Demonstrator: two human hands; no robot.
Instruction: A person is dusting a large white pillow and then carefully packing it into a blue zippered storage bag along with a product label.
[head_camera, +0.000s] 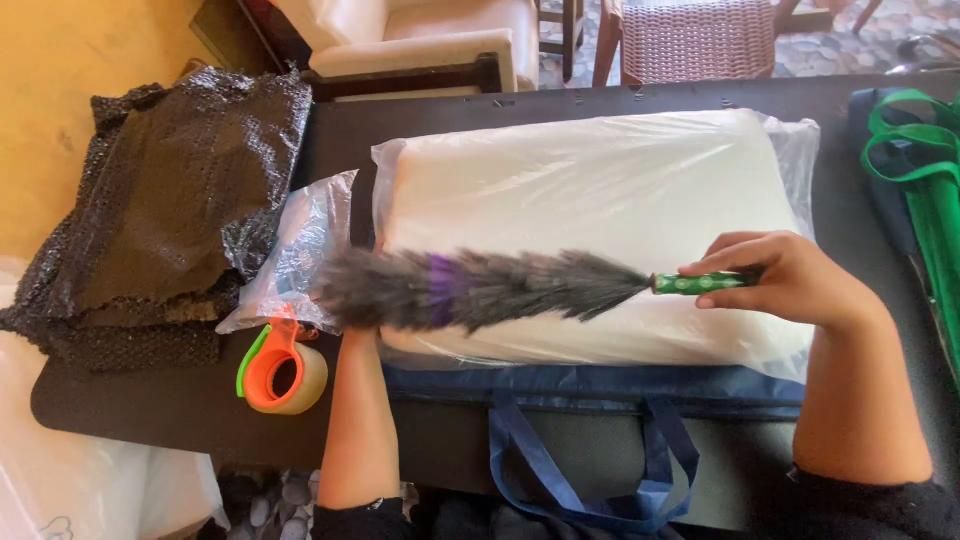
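Head view: right hand (790, 280) has its fingers closed round the green handle of the duster (470, 290), held level across the bagged pillow (600, 190) on the bench (150, 410), apparently to sweep it, left hand hidden under the far-left tip, grip unclear.

The person is wearing a dark, near-black garment with short sleeves; the sleeve edges are showing at the near edge of the view. Both forearms are showing bare below the sleeves. The left hand (352, 318) is mostly hidden. The right hand (790, 280) is wearing no glove, ring or watch.
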